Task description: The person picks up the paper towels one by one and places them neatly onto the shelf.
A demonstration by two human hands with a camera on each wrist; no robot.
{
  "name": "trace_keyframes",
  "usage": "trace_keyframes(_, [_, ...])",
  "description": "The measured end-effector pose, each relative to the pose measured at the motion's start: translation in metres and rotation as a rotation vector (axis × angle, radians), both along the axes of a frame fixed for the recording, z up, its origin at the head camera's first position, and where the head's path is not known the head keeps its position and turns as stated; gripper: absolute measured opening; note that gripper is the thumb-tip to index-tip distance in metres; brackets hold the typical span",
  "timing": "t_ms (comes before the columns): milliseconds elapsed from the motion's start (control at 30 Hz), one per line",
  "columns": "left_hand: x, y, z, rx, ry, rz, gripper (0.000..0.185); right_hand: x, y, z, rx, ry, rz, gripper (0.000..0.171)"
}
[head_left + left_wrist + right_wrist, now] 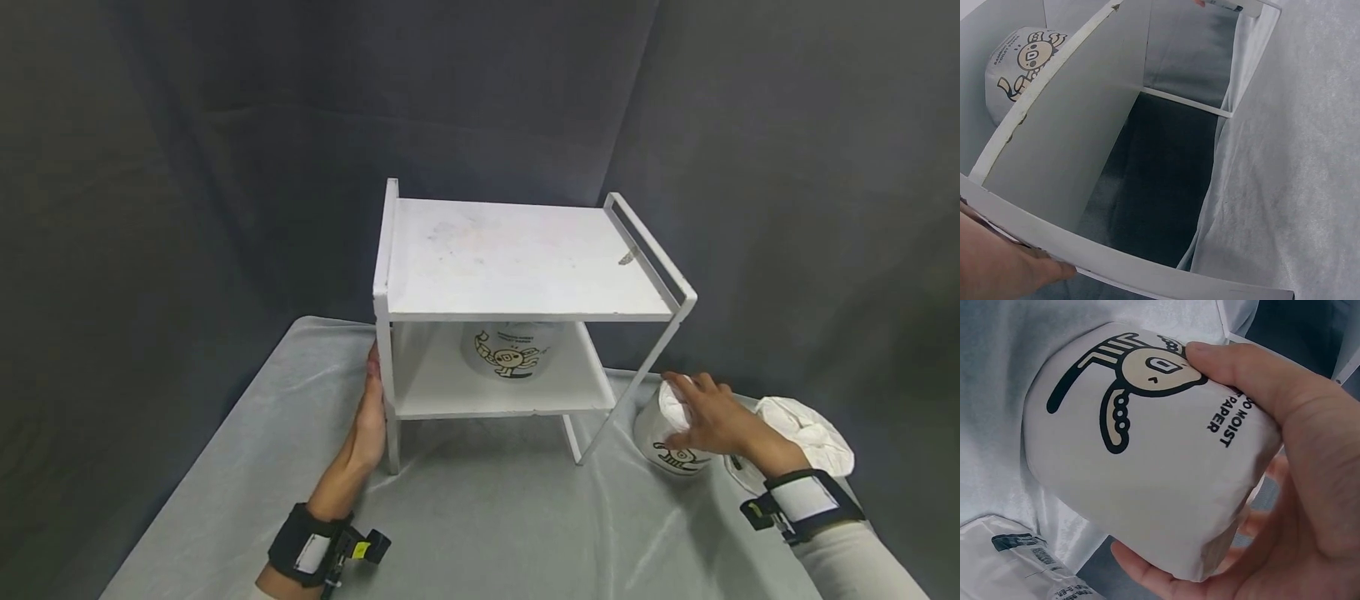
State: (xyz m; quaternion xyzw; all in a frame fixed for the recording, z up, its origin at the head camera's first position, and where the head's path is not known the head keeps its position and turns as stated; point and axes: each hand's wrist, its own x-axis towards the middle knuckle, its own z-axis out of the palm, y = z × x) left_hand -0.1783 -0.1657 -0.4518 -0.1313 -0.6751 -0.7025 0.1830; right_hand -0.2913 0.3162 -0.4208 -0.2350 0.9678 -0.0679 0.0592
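Toilet-paper roll [1141, 456], wrapped in white with a cartoon print, sits clamped between the thumb and curled fingers [1247, 375] of the right hand [716, 417], on the grey cloth [480, 517] just beside the white two-shelf rack [517, 258]. Left hand [369, 417] lies with straight fingers against the rack's front-left post. A second roll [510, 350] stands on the lower shelf. Behind the wrist lies what seems a crumpled plastic bag [806, 429]. The soft wrapper could slip from the grip, or the roll could knock against the slanted leg.

Head cam: high, looks down at rack [517, 275], mid-range. L wrist: close beside rack [1085, 156]. R wrist: v. close on roll [1147, 456]; head shares roll [663, 429].
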Motion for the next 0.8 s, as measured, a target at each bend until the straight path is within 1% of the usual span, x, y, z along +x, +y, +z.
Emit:
trace_keyframes(167, [0.000,-0.001,0.000,0.012,0.012,-0.014,0.081,-0.001,0.000,0.000,-0.007,0.011,0.005,0.109])
trace_keyframes(300, [0.000,-0.001,0.000,-0.004,0.017,-0.013,0.079,-0.001,0.001,0.003,0.003,0.000,-0.001,0.107])
trace_keyframes(433, [0.000,0.000,-0.001,-0.014,0.016,-0.009,0.079,0.003,0.003,0.004,0.001,-0.006,0.004,0.104])
trace_keyframes(633, [0.000,0.000,0.000,-0.003,0.015,-0.018,0.079,0.013,0.000,0.010,0.019,0.028,0.058,0.102])
trace_keyframes(800, [0.000,0.000,0.000,0.001,0.006,-0.010,0.080,0.025,-0.007,0.019,0.029,0.048,0.105,0.099])
